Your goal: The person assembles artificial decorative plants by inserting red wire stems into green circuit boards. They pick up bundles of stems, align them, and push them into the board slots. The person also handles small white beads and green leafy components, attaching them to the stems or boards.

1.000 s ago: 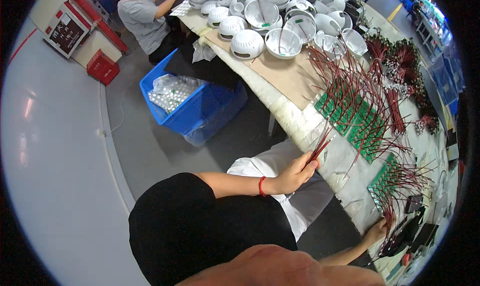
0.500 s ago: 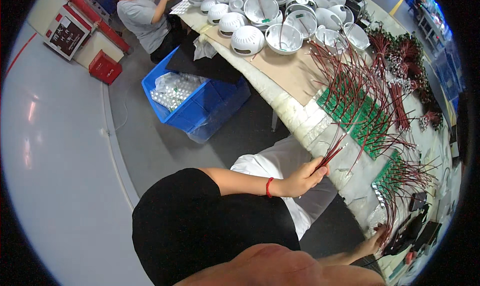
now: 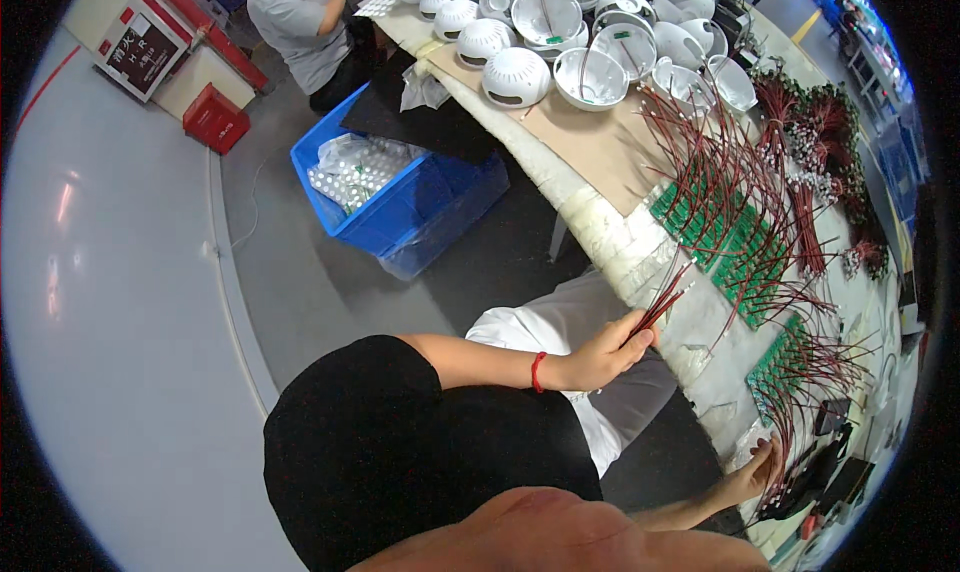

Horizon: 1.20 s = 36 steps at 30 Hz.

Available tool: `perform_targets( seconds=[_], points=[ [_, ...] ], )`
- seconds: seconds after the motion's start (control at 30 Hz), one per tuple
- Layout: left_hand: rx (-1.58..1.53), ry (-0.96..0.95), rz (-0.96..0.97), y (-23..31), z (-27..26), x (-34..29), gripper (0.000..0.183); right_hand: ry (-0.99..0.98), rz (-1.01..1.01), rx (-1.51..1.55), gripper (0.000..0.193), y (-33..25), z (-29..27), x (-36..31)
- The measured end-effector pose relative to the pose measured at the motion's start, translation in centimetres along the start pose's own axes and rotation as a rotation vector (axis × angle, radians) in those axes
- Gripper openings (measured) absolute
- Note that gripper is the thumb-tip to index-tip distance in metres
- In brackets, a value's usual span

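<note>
Biggest lettering on my feed is the wall sign (image 3: 143, 50), way off ahead and left of my left hand (image 3: 605, 360): pale characters on a dark panel. The red box (image 3: 215, 119) beneath it has marks too small for me to read.

That left hand is closed around a bundle of dark red wires (image 3: 661, 312), ends fanning up past the fingers. It's by the near edge of the table (image 3: 588, 220), a pale padded strip running diagonally ahead and to the left. Beyond that edge, left of the hand, I've got a stretch of grey floor (image 3: 275, 237) before the blue bin (image 3: 400, 222).

Right hand (image 3: 745, 480) is down at the table's near end, fingers up against more red wires trailing from the closer green boards (image 3: 775, 372), ahead of it. Can't tell if it's gripping any. The larger boards (image 3: 690, 222) sit ahead and right of my left hand. Past them, further ahead, there's brown sheet (image 3: 590, 147) showing, then white shells (image 3: 515, 77) piled up.
</note>
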<state>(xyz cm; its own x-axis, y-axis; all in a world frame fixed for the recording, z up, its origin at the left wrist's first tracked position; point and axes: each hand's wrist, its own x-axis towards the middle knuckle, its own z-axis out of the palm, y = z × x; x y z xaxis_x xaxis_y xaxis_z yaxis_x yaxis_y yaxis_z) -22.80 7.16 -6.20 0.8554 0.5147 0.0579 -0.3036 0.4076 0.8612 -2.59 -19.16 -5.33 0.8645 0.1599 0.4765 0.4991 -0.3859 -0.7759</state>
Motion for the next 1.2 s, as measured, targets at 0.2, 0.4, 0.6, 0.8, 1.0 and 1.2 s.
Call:
perform_targets(
  seconds=[0.2,0.4,0.6,0.8,1.0,1.2],
  points=[
    [0.043,0.012,-0.021,0.0,0.1,-0.1,0.019,0.035,-0.009,0.005,0.017,0.8,-0.6,0.2],
    [0.070,0.024,0.002,0.0,0.1,0.1,0.019,0.021,-0.006,-0.039,0.020,1.5,-0.9,0.2],
    [0.072,0.022,0.011,0.3,0.1,0.2,0.019,-0.029,0.102,-0.192,0.027,3.4,-1.1,0.5],
    [0.063,0.023,-0.015,0.3,0.1,0.2,0.019,-0.006,0.061,-0.223,0.031,4.8,-0.7,0.3],
    [0.079,0.031,0.017,-0.1,0.1,0.3,0.020,-0.024,0.090,-0.261,0.033,4.2,-0.2,0.4],
    [0.089,0.033,0.022,0.0,0.1,0.2,0.023,0.019,0.066,-0.400,0.033,6.6,-1.0,1.5]
  ],
)
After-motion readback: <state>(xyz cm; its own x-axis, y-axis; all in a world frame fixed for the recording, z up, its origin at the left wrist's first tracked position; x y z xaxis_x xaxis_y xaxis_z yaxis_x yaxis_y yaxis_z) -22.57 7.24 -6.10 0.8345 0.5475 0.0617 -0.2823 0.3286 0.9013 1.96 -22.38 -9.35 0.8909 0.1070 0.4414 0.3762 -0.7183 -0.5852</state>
